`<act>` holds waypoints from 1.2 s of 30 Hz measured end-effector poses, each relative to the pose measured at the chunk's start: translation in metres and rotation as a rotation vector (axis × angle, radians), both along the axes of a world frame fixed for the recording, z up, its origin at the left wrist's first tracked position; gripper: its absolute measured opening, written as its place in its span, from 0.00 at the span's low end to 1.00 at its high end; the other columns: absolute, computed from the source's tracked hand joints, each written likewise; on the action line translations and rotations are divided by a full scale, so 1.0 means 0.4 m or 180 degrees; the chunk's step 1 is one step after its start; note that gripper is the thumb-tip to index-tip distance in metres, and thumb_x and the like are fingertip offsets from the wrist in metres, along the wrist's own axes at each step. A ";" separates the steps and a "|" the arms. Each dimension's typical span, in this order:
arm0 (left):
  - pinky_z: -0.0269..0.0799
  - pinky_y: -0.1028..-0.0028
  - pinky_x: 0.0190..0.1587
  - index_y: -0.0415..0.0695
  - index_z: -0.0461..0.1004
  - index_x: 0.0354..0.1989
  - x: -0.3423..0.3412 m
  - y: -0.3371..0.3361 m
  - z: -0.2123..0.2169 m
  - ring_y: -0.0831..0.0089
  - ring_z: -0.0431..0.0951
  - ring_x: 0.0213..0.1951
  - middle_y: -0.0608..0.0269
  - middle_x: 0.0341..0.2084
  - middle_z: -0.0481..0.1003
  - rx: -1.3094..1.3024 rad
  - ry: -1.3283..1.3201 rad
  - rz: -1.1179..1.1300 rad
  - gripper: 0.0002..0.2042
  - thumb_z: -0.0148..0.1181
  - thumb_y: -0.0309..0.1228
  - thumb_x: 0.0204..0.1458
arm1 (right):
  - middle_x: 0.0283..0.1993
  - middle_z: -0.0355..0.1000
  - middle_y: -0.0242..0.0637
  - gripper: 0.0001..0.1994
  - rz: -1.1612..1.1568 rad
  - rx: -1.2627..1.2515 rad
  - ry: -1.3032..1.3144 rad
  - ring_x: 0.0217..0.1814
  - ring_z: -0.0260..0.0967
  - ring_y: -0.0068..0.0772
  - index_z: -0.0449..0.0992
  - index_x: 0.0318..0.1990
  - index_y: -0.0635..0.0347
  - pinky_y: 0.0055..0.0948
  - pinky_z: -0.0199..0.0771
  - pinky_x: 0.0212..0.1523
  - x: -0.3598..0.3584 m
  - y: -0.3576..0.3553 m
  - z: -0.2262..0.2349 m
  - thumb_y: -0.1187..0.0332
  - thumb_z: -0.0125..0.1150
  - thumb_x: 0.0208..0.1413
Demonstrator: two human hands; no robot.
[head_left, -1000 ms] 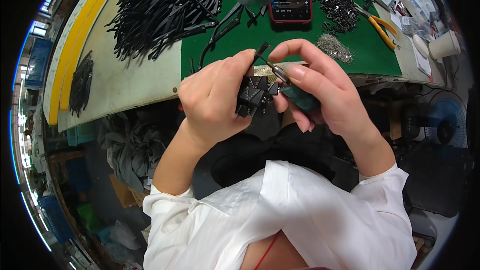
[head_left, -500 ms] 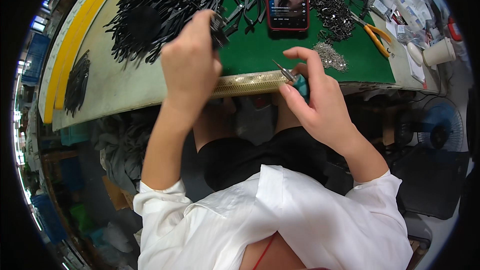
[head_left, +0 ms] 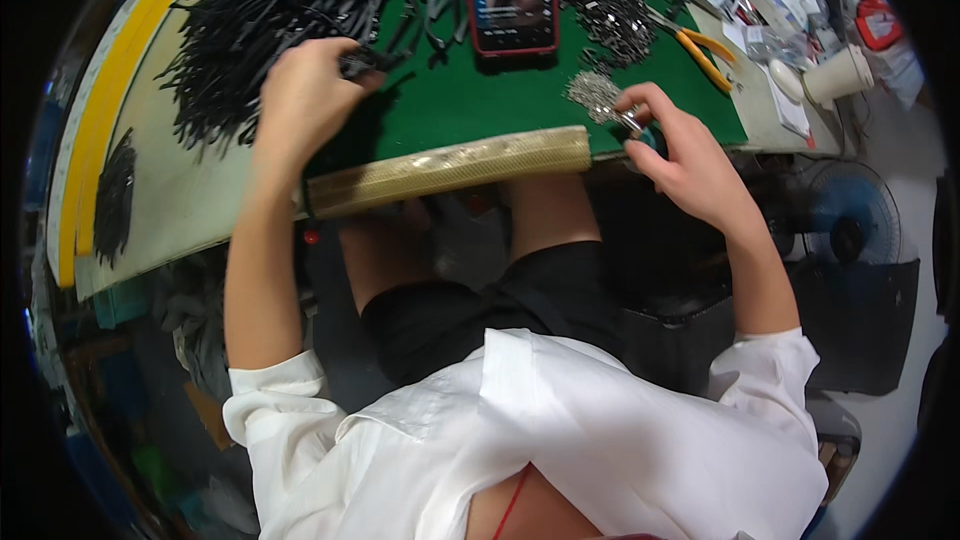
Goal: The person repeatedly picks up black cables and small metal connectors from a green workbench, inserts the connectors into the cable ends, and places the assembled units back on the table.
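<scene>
My left hand (head_left: pixel 308 92) is over the near right side of a big heap of black straps (head_left: pixel 235 20). Its thumb and fingers close around a small black piece (head_left: pixel 358 62), whose exact kind the blur hides. My right hand (head_left: pixel 692 154) grips a small screwdriver (head_left: pixel 648 137) with a teal handle and a metal shaft. The shaft points up and left, and its end is at the edge of a pile of tiny silver screw-like parts (head_left: pixel 594 92).
A yellowish padded strip (head_left: pixel 450 168) runs along the table's front edge. Behind the green mat (head_left: pixel 450 105) stands a red-cased phone (head_left: pixel 510 0). Dark metal bits (head_left: pixel 605 15), orange-handled pliers (head_left: pixel 706 60) and a white cup (head_left: pixel 838 76) are on the right. A fan (head_left: pixel 850 230) stands below.
My left hand has moved left to the strap heap. My right hand has carried the screwdriver from above the padded strip rightward to the silver parts. The whole view has shifted a little.
</scene>
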State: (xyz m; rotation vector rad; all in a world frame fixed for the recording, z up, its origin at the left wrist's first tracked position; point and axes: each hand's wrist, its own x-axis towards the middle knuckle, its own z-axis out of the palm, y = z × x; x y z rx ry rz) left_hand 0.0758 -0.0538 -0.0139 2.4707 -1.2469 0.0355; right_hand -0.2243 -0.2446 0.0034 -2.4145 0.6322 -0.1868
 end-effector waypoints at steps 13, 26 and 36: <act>0.71 0.79 0.40 0.38 0.79 0.40 0.010 0.070 0.056 0.79 0.79 0.32 0.66 0.26 0.80 -0.1797 0.1194 -0.0567 0.07 0.64 0.26 0.54 | 0.46 0.73 0.43 0.15 0.0771 -0.0815 0.0481 0.48 0.72 0.47 0.71 0.49 0.58 0.40 0.72 0.50 0.021 -0.030 -0.005 0.72 0.58 0.53; 0.72 0.80 0.36 0.37 0.76 0.42 -0.054 0.098 0.037 0.82 0.76 0.29 0.68 0.28 0.77 -0.1989 0.1575 -0.0846 0.09 0.58 0.20 0.53 | 0.47 0.73 0.41 0.16 0.0739 -0.0918 0.0760 0.48 0.73 0.47 0.71 0.50 0.57 0.40 0.73 0.49 0.019 -0.020 0.012 0.73 0.58 0.52; 0.71 0.81 0.35 0.38 0.76 0.42 -0.060 0.095 0.030 0.82 0.75 0.28 0.69 0.27 0.76 -0.1855 0.1590 -0.0866 0.09 0.58 0.20 0.53 | 0.47 0.73 0.42 0.15 0.0725 -0.0913 0.0707 0.47 0.74 0.47 0.70 0.50 0.57 0.40 0.74 0.48 0.021 -0.019 0.005 0.73 0.58 0.53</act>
